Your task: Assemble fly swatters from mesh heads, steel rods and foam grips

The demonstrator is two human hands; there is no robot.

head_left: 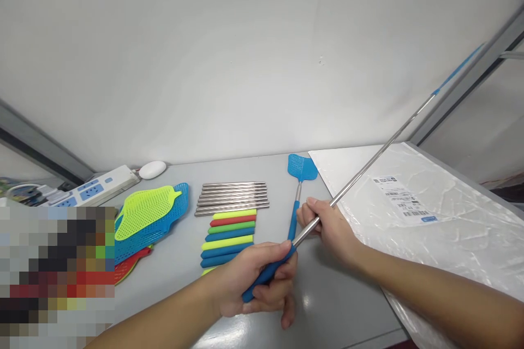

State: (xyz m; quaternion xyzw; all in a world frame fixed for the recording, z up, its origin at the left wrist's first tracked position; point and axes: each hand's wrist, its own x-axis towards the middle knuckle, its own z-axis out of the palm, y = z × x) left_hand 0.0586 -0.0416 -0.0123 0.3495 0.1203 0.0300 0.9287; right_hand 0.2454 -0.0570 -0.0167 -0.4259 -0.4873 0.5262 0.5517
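While the left hand clasps the blue grip and the right hand the rod, careless swinging could knock the swatter head against the wall.

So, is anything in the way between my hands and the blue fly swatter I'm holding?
Nothing visible: your left hand wraps directly around its blue handle, and your right hand directly grips its metal shaft.

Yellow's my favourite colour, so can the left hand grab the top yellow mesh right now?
Probably not just yet: the left hand is closed round a blue handle. If it were free, likely yes, since the yellow mesh lies on top, with nothing seen over it.
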